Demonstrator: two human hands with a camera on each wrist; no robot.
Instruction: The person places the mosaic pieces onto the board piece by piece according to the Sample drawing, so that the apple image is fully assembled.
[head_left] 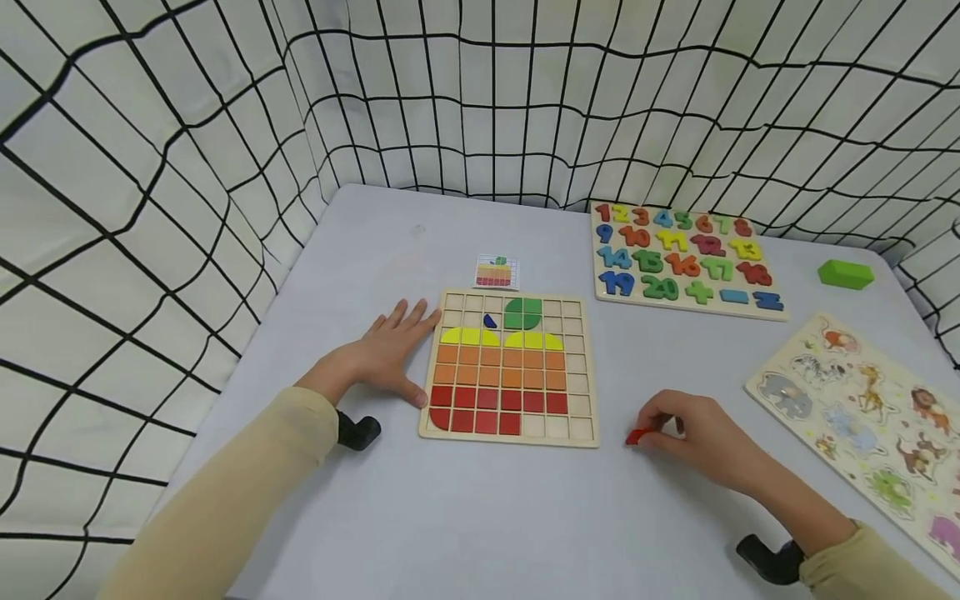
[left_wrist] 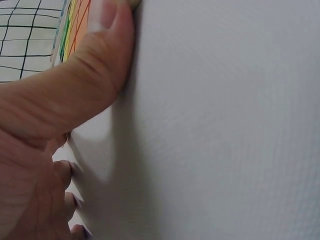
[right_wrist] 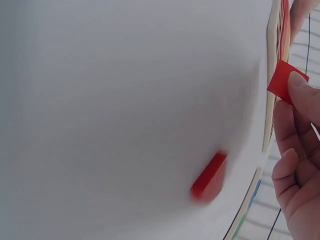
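My left hand [head_left: 393, 350] lies with fingers spread at the left edge of a wooden grid board [head_left: 585, 400], index finger and thumb touching its rim. Rows of red, orange and yellow tiles, two green leaf pieces [head_left: 522, 314] and a small blue piece [head_left: 490, 321] sit on the board. Bare squares show at its lower right. Right of the board, my right hand [head_left: 701, 433] pinches a red square tile [right_wrist: 281, 82] between thumb and fingers, just above the table. In the right wrist view, a second, blurred red piece with a rounded side [right_wrist: 210, 179] appears apart from the fingers, against the table.
A small pattern card [head_left: 496, 272] lies behind the board. Further right are a number puzzle [head_left: 690, 262], a green block [head_left: 845, 274] and an animal puzzle [head_left: 862, 417]. Black netting [head_left: 495, 100] over white cloth borders the table.
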